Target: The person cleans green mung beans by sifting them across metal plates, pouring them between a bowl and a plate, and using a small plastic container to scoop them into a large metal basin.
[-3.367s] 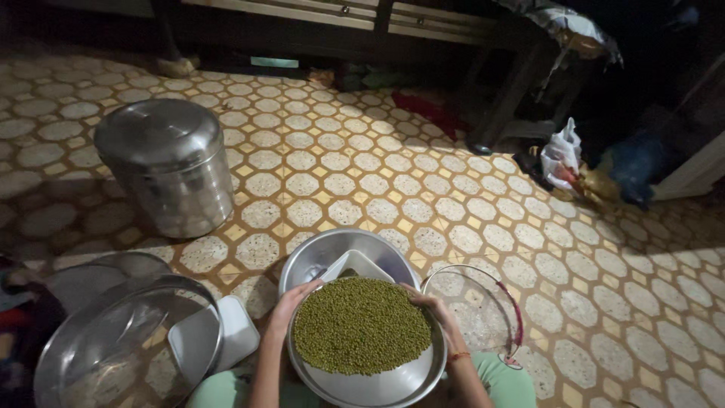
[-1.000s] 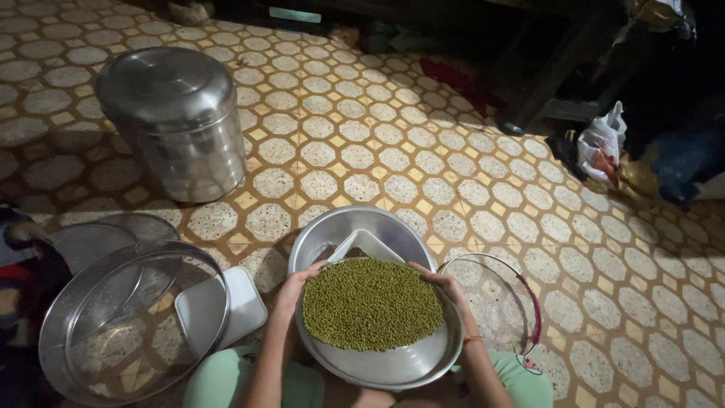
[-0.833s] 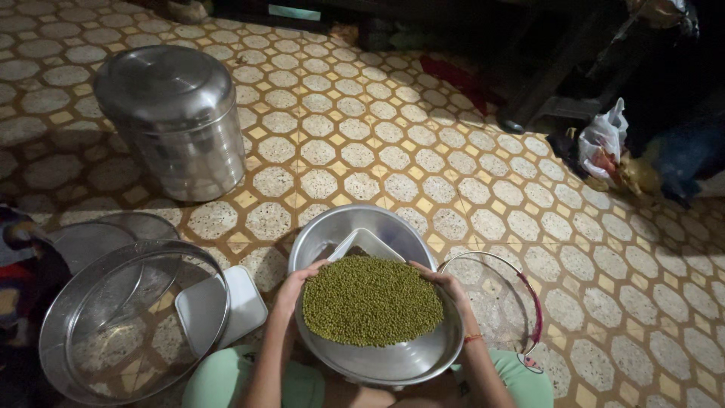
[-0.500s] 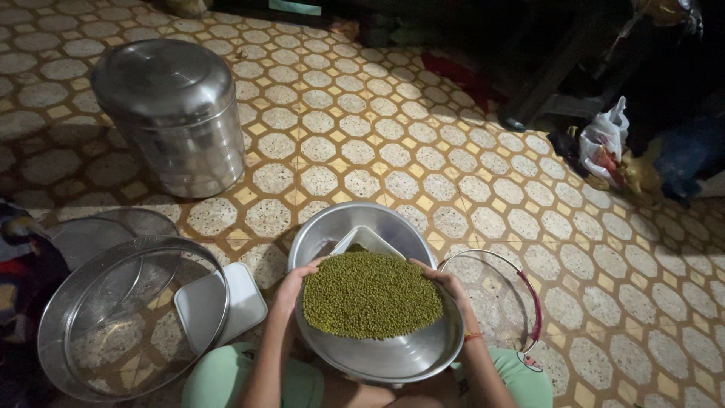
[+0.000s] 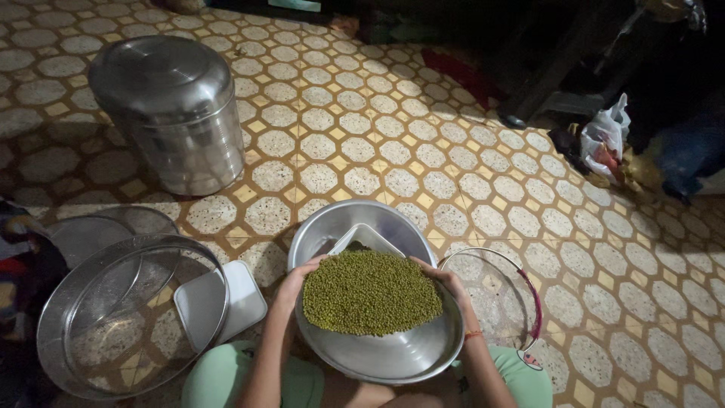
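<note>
- The left hand [image 5: 293, 281] curls over the near-left rim of a steel plate [image 5: 385, 357], fingers wrapped on its edge, thumb lying along the top.
- The right hand [image 5: 444, 280] clasps the opposite rim the same way, fingers closed around the metal; an orange thread circles that wrist.
- Between the two hands the plate carries a heap of green mung beans [image 5: 370, 293], banked toward the far edge, leaving the nearer part bare and shiny.
- Just beyond the fingertips sits a steel basin [image 5: 325, 230] with a white square tub [image 5: 365, 238] inside it; the plate's far edge hangs over this tub.
- I judge the loaded plate fairly heavy for its thin, stiff wall, and the smooth metal slippery; opposite rim points, as gripped, look the steadiest hold.
- The beans are loose and hard, so they probably slide and roll at a slight tilt.
- Left of the left hand lie a white lid [image 5: 226, 302] and a round steel sieve [image 5: 121, 317]; farther off stands a lidded steel drum [image 5: 170, 113].
- Right of the right hand rests a wire-mesh sieve with a red rim [image 5: 529, 298] on the tiled floor [image 5: 453, 174].
</note>
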